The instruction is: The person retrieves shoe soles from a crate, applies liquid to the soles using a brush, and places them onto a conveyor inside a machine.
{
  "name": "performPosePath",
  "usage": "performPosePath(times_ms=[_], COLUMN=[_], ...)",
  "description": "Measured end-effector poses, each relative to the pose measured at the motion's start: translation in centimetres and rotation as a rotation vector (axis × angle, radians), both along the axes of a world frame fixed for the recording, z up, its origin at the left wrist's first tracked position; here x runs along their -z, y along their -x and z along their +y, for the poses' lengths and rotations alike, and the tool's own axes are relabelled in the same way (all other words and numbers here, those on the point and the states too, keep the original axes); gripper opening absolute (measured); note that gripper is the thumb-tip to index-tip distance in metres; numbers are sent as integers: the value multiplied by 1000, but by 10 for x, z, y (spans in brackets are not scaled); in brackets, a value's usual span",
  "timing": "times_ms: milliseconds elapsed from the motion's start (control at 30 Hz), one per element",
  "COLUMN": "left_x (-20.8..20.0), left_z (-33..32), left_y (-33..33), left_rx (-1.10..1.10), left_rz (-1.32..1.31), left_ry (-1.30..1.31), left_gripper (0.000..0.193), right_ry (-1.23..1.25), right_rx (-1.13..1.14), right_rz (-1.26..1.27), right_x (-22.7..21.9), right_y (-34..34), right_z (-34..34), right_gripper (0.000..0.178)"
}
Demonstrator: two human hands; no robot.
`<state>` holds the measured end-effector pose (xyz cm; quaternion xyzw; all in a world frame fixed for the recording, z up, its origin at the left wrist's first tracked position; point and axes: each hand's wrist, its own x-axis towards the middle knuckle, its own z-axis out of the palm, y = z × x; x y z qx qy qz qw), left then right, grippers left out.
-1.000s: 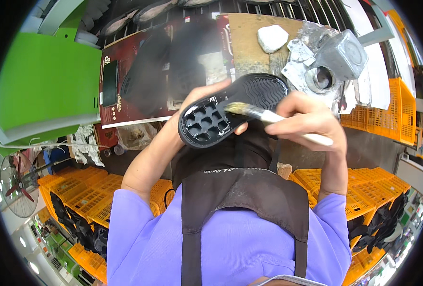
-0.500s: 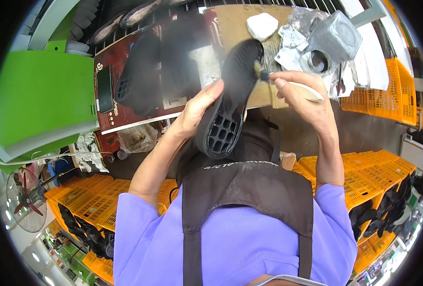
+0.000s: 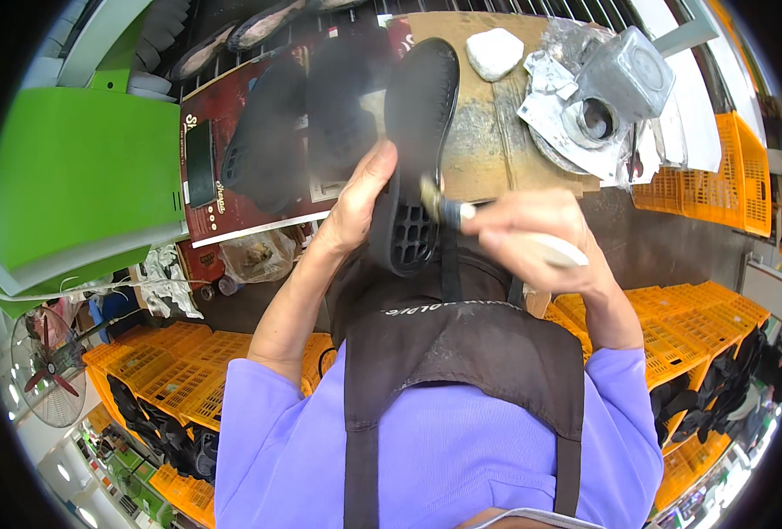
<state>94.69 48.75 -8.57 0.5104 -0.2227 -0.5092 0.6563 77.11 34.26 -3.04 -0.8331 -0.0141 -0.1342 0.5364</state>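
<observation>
A black shoe sole (image 3: pixel 422 106) with a grid of square hollows at its heel is held by my left hand (image 3: pixel 357 201), thumb on the upper face and fingers hidden underneath. The sole's toe points away from me. My right hand (image 3: pixel 532 234) grips a brush (image 3: pixel 451 212) with a pale handle, its bristles touching the sole's edge near the heel grid. Motion blurs that hand a little. Two more dark soles, one on the left (image 3: pixel 268 132) and one in the middle (image 3: pixel 342 106), lie on the dark red board and look hazy.
Right of the sole, a white lump (image 3: pixel 495 53) and a grey metal container (image 3: pixel 629 75) with a round opening sit on cardboard (image 3: pixel 479 154). A green surface (image 3: pixel 82 185) stands left, beside a dark phone-like slab (image 3: pixel 201 163). Orange crates (image 3: pixel 673 326) and a fan (image 3: pixel 49 366) surround me.
The brush has moved from the sole's forward edge back toward the heel, with my right hand coming nearer me. The sole has turned more upright and shifted slightly left.
</observation>
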Motion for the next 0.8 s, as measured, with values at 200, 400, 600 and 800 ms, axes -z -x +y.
performPosePath(times_ms=[200, 400, 600, 800], left_x=[1, 3, 20, 26], left_z=[4, 11, 4, 16], left_y=[-6, -6, -6, -15], left_rx=[167, 238, 262, 218], left_rz=[553, 620, 526, 607], left_ry=[190, 144, 30, 141], left_gripper=[56, 56, 66, 59], right_ry=[-70, 395, 406, -24], right_rx=[-289, 78, 198, -243], right_rz=[-3, -23, 74, 97], right_x=[-2, 11, 17, -21], right_y=[-9, -18, -17, -17], right_z=[-17, -41, -26, 2], right_gripper=[27, 31, 28, 23])
